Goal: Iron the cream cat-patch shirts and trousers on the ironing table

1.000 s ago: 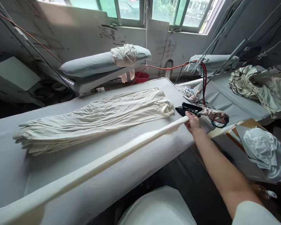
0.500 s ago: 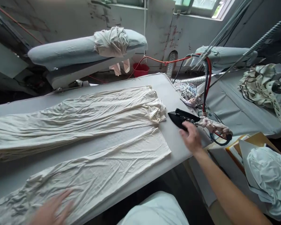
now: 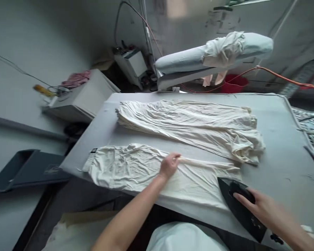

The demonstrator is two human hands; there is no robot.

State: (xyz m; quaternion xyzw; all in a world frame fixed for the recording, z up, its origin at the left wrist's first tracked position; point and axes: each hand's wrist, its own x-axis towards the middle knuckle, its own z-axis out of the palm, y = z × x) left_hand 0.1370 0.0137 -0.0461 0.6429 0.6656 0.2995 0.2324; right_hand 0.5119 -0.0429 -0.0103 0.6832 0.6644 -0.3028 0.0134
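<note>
Cream trousers [image 3: 136, 170] lie lengthwise along the near side of the padded ironing table, wrinkled toward the waistband at the left. My left hand [image 3: 170, 164] pinches their upper edge near the middle. In my right hand [image 3: 261, 205] is the handle of a black iron [image 3: 240, 205], whose tip rests at the right end of the trousers' leg. Behind them lies a stack of similar cream trousers [image 3: 188, 118], creased and bunched at its right end.
The ironing table [image 3: 279, 146] has a padded sleeve arm [image 3: 183, 59] behind it with cloth wrapped round. A red bucket [image 3: 234, 84] and an orange hose [image 3: 282, 75] are at the back. On the left stand a covered box [image 3: 81, 94] and a dark blue bin [image 3: 36, 170].
The view has swung left. My right hand has taken hold of the iron and brought it to the trousers' leg end. My left hand has moved onto the trousers' upper edge and closed on it.
</note>
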